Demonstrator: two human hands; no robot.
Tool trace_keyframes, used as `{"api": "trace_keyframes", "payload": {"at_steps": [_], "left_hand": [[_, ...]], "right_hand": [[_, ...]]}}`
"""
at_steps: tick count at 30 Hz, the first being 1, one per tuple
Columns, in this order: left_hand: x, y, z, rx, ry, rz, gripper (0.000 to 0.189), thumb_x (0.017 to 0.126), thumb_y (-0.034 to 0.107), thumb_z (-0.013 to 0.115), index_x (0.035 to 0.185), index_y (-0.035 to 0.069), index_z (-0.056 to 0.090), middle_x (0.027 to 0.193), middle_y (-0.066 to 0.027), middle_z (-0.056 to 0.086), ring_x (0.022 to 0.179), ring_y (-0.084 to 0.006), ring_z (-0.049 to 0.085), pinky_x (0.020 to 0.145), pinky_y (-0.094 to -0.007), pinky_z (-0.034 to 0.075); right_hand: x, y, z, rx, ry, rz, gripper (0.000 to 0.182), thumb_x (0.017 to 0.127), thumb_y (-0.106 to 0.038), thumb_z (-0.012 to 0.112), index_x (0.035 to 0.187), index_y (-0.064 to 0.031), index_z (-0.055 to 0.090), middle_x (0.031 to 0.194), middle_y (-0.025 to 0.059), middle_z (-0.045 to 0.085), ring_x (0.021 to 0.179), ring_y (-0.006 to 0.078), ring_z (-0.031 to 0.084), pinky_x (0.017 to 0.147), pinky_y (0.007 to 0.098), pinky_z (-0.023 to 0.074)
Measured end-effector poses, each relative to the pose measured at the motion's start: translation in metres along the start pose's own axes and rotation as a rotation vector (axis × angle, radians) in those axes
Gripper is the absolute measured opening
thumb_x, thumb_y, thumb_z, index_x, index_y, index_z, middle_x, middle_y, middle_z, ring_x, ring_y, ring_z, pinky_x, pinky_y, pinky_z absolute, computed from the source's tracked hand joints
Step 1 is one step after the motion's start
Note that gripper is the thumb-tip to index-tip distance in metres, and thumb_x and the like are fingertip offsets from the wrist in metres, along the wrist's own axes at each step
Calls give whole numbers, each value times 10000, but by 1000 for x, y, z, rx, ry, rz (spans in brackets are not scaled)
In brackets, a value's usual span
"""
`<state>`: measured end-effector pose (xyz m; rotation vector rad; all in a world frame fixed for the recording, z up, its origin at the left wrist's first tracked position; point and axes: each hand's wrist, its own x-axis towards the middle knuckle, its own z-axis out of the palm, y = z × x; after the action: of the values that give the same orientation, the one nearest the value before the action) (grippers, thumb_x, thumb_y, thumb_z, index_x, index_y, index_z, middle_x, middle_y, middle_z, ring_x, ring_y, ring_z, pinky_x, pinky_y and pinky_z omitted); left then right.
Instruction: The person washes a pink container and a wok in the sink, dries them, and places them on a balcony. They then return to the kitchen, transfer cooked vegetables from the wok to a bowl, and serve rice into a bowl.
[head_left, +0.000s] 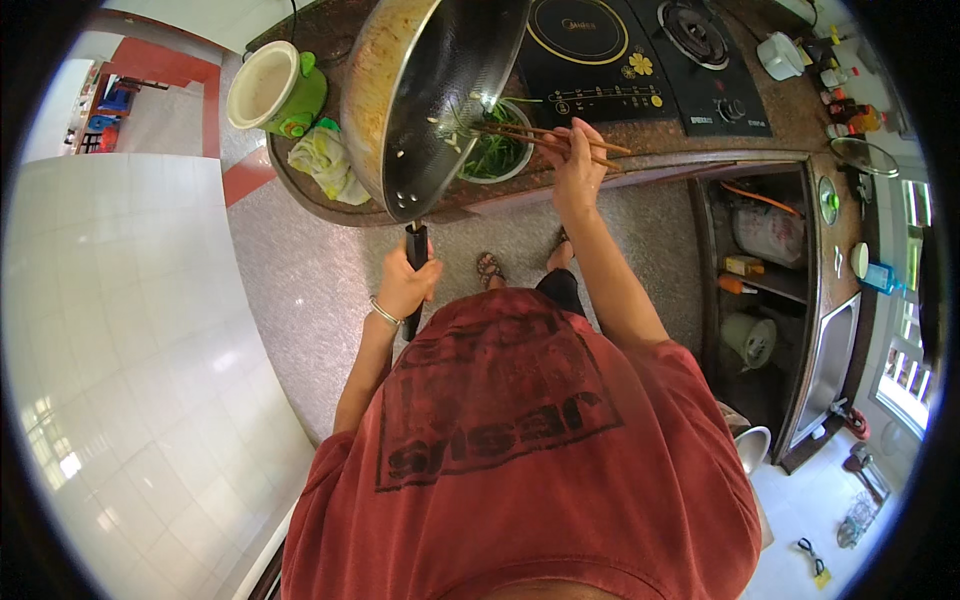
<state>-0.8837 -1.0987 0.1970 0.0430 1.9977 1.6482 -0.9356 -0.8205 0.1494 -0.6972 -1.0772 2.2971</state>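
My left hand (409, 281) grips the black handle (416, 251) of a large wok (427, 90), which is tilted on its side over the counter. A few pale bits cling to its dark inner wall. In my right hand (581, 161) is a pair of wooden chopsticks (551, 139), their tips at the wok's rim above a bowl (529, 154). Green leafy vegetables (489, 154) lie in the bowl, and some strands hang near the chopstick tips. The wok hides part of the bowl.
A green pot (300, 97) and a crumpled cloth (330, 161) are left of the wok. An induction cooktop (592, 60) and a gas burner (694, 37) lie to the right. Bottles (851, 112) line the far right counter, with a sink (829, 367) and an open cabinet (810, 240) nearer.
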Motion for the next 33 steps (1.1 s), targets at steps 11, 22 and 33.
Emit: {"api": "trace_keyframes", "payload": {"at_steps": [11, 22, 33], "left_hand": [[0, 1, 2, -38, 7, 41, 175, 795, -21, 607, 880, 18, 459, 597, -17, 498, 397, -88, 470, 365, -250, 385], [-2, 9, 7, -52, -13, 51, 162, 805, 11, 608, 871, 20, 460, 555, -15, 497, 388, -92, 466, 371, -247, 376], [1, 3, 6, -196, -63, 42, 165, 814, -19, 576, 886, 12, 431, 533, -24, 474, 373, -107, 454, 366, -246, 367]], "right_hand": [[-8, 10, 32, 71, -189, 21, 283, 941, -180, 531, 1180, -38, 478, 990, 106, 597, 841, 191, 635, 751, 342, 563], [37, 3, 15, 211, -33, -37, 274, 946, -176, 527, 1170, -29, 471, 989, 119, 593, 836, 204, 636, 756, 345, 565], [-60, 2, 47, 266, -248, 285, 220, 936, -184, 547, 1073, -14, 522, 956, 115, 618, 821, 189, 637, 713, 314, 576]]}}
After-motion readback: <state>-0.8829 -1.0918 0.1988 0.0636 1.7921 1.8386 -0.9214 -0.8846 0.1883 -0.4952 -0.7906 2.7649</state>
